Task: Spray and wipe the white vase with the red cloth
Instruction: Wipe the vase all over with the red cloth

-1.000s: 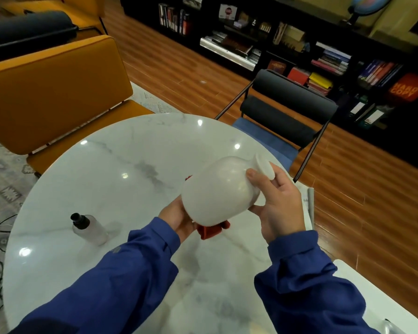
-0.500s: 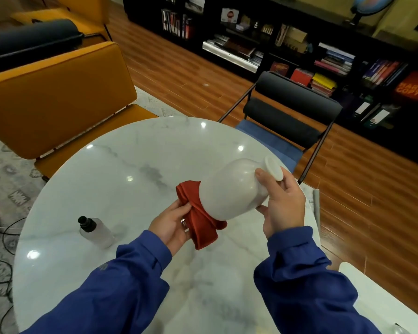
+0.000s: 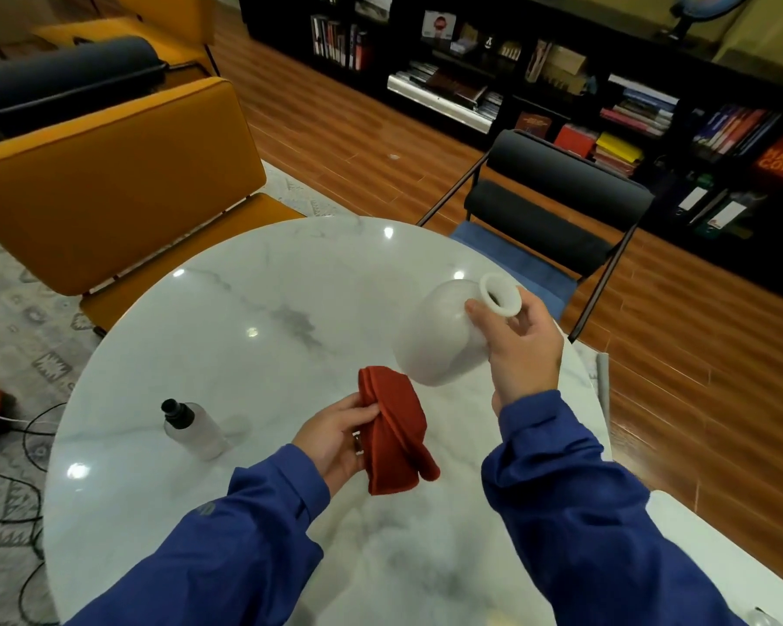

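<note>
My right hand grips the white vase by its neck and holds it tilted above the round marble table, mouth up and to the right. The red cloth hangs folded from my left hand, just below and left of the vase's base, apart from it. A small clear spray bottle with a black cap stands on the table to the left of my left hand.
An orange armchair stands at the table's far left. A black chair with a blue seat is at the far right edge. Bookshelves line the back wall. Cables lie on the rug at left.
The cloth was under the vase's base; my left hand has drawn it down and away. My right hand has lifted the vase up and to the right.
</note>
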Tool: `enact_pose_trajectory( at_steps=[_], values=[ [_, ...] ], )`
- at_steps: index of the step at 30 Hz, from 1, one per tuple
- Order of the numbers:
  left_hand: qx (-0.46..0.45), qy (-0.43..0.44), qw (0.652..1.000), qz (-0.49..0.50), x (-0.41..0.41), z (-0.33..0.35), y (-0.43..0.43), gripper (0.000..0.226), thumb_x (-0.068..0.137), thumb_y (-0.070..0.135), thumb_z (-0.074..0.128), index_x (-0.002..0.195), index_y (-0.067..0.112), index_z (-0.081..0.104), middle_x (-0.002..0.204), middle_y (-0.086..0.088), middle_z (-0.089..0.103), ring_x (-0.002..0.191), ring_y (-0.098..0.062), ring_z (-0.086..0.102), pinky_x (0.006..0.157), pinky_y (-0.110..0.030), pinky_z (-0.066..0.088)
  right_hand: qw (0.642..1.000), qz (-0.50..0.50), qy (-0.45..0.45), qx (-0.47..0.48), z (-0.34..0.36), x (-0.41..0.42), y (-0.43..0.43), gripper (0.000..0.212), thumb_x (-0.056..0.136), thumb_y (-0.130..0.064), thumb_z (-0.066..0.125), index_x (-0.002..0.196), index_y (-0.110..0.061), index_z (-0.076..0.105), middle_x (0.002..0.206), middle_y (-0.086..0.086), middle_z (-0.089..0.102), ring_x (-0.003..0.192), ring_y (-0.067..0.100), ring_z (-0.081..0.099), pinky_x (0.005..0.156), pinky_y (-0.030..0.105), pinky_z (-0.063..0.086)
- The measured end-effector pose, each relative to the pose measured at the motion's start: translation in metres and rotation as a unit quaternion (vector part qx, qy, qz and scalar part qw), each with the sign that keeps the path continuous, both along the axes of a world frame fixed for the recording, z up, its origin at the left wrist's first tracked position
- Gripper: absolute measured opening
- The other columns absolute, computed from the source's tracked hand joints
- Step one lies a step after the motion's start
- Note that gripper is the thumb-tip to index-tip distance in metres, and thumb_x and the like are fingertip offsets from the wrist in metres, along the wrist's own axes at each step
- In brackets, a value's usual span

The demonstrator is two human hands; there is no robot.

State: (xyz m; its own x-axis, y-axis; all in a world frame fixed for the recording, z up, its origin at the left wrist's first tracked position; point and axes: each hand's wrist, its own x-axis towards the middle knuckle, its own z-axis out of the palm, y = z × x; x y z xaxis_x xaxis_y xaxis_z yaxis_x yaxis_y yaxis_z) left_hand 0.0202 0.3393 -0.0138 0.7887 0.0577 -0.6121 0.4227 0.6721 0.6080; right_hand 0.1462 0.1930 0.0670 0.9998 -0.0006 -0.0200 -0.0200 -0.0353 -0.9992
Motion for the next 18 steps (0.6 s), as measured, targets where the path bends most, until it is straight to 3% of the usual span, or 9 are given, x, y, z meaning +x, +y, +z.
enact_pose_trajectory(
  at_steps=[5, 10, 18],
  values=[
    [0.038, -0.002, 0.997, 0.068, -0.001, 0.005, 0.030, 0.034, 0.092, 0.015, 0.054, 0.126, 0.016, 0.060, 0.119, -0.014, 0.065, 0.104, -0.031, 0.063, 0.078, -0.043, 0.055, 0.995, 0.053, -0.006, -0.085, -0.010, 0.007, -0.003, 0.037, 0.075, -0.027, 0.082, 0.108, -0.034, 0.065, 0.104, -0.020, 0.066, 0.103, 0.003, 0.059, 0.088, 0.031, 0.048],
    [0.060, 0.008, 0.988, 0.139, 0.004, 0.012, 0.048, 0.051, 0.081, 0.037, 0.070, 0.125, 0.015, 0.059, 0.119, -0.013, 0.066, 0.110, -0.032, 0.063, 0.086, -0.047, 0.054, 0.983, 0.122, -0.008, -0.137, -0.018, -0.007, 0.007, 0.036, 0.074, -0.026, 0.083, 0.106, -0.030, 0.066, 0.101, -0.015, 0.068, 0.097, 0.002, 0.060, 0.078, 0.015, 0.045],
    [0.157, -0.013, 0.973, 0.167, -0.004, 0.021, 0.053, 0.031, 0.077, 0.006, 0.072, 0.106, 0.014, 0.068, 0.107, -0.016, 0.071, 0.098, -0.036, 0.068, 0.084, -0.052, 0.056, 0.980, 0.141, 0.028, -0.138, -0.030, -0.026, 0.028, 0.041, 0.072, -0.023, 0.085, 0.108, -0.026, 0.066, 0.102, -0.014, 0.067, 0.093, -0.007, 0.058, 0.072, 0.007, 0.043]
  ],
)
